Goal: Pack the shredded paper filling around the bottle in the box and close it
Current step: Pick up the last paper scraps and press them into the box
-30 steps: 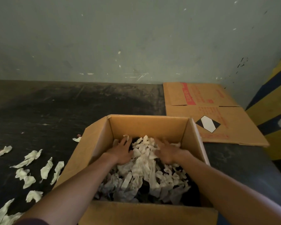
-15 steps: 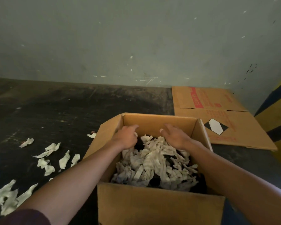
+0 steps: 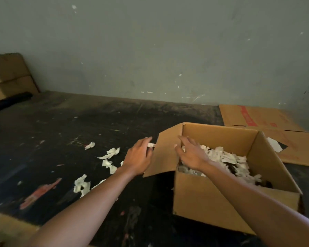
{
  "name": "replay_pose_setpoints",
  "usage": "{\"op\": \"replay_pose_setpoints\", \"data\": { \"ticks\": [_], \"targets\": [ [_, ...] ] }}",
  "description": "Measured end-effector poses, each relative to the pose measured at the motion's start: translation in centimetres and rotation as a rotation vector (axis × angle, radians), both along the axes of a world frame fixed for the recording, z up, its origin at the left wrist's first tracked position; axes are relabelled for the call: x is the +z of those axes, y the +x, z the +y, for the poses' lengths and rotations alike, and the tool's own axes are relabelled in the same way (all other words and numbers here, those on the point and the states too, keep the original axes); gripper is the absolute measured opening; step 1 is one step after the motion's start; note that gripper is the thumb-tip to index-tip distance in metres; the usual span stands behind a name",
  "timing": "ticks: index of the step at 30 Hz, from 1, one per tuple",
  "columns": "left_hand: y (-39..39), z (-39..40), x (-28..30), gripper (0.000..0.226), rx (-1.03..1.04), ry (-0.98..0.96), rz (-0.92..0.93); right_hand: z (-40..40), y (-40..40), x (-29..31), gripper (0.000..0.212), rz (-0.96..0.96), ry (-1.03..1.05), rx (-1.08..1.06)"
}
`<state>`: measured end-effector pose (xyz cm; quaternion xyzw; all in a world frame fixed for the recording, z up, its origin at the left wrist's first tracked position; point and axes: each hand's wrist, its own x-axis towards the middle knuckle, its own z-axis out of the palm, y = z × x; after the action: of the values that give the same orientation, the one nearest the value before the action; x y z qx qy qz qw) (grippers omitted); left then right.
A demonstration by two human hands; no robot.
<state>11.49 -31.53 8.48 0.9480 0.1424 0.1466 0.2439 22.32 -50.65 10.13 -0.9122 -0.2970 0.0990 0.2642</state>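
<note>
An open cardboard box sits on the dark surface at the right, its left flap folded outward. White shredded paper fills it, with dark gaps between the strips; the bottle cannot be made out. My left hand is outside the box beside that flap, fingers stretched out, tips touching a small paper scrap. My right hand hovers over the box's left rim with spread fingers and holds nothing.
Several loose paper scraps lie on the dark surface left of the box. A flattened carton lies behind the box at the right. More cardboard and a dark roll rest against the wall far left.
Both hands have come up out of the paper and moved left. The left hand is now outside the box by the flap. The view has swung left.
</note>
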Motion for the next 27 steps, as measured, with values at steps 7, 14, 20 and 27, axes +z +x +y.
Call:
{"op": "replay_pose_setpoints", "data": {
  "ticks": [7,14,20,27],
  "targets": [
    [-13.4,7.9,-5.8,0.058,0.148,-0.056,0.189,7.0,-13.4,-3.6,0.051,-0.249,0.126,0.161],
    [-23.3,12.3,-12.6,0.086,0.238,-0.199,0.475,10.1,-20.2,-11.7,0.074,0.011,-0.097,0.152],
    [-25.8,13.7,-16.5,0.107,0.279,-0.237,0.597,10.6,-21.9,-17.1,0.102,0.203,-0.311,0.088],
    [-22.8,15.8,-18.4,0.131,0.314,-0.068,0.68,15.2,-21.0,-20.0,0.115,0.132,-0.387,0.033]
  ]
}}
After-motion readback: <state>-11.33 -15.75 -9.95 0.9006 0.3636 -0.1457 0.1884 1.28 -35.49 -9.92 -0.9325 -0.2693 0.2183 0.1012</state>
